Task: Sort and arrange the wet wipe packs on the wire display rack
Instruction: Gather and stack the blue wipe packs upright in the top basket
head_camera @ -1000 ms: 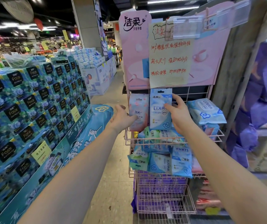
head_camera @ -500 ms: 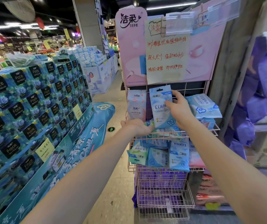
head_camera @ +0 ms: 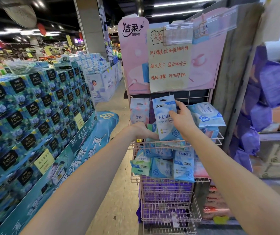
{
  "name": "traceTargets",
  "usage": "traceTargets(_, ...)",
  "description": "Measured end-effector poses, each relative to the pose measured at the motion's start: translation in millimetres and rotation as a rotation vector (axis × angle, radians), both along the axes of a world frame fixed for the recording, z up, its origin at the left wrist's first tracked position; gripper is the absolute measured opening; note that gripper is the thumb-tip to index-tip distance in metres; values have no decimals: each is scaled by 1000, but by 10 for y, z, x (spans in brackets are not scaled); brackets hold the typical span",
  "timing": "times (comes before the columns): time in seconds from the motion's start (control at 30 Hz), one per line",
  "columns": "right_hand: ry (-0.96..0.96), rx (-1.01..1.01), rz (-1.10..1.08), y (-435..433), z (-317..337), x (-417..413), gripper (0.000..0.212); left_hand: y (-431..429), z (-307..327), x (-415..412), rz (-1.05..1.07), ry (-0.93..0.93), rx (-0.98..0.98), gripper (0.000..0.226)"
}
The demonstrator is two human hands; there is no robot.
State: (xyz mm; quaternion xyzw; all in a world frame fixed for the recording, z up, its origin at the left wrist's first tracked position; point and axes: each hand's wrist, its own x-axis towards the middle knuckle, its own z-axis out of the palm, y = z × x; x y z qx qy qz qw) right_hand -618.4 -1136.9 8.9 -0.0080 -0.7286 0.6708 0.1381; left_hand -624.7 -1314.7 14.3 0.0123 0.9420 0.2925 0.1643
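Our left hand (head_camera: 141,131) dropped to the pink wire rack's (head_camera: 203,140) front edge, grip unclear, likely clearing space. Our right hand (head_camera: 183,122) pinches the blue plastic wipe pack (head_camera: 163,116).

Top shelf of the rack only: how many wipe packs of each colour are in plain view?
Pink: 1, the pink pack
Blue: 2, the upright blue pack in the right hand and the large blue pack beside it
Green: 1, the green pack by the left hand
Total: 4; anything under the large pack is too hidden to count.

Beige speckled floor (head_camera: 118,197); grey pillar (head_camera: 90,26); ceiling strip lights (head_camera: 183,3); stacked blue tissue boxes (head_camera: 34,112) left.
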Motion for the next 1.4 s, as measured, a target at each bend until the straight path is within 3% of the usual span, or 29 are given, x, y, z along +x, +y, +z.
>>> traceTargets(0.1, -12, -20, 3, 3, 13, -2, 43, 14, 33, 10, 43, 33, 133, 85)
traceTargets(0.17, -18, -64, 6, 16, 22, -4, 42, 16, 43, -2, 69, 57, 227, 90)
traceTargets(0.3, -37, -167, 8, 74, 43, -37, 39, -19, 78, -53, 98, 141, 323, 42)
traceTargets(0.4, -39, -200, 33, 83, 54, -42, 41, -65, 193, -70, 120, 216, 407, 48)
traceTargets(0.53, -12, -201, 81, 53, 76, -8, 39, -159, 335, -115, 139, 304, 444, 23)
traceTargets(0.87, -56, -252, 209, 66, -65, 51, 35, -113, 311, -125, 42, 422, 649, 19)
traceTargets(1.1, -93, -260, 384, 227, -152, 108, 70, 88, 321, -131, 133, 413, 723, 53)
traceTargets(1.27, -147, -390, 326, 202, -188, 182, 54, 188, 354, -68, 85, 340, 806, 39)
traceTargets(1.4, -139, -383, 342, 192, -192, 188, 54, 119, 376, -22, -6, 292, 832, 36)
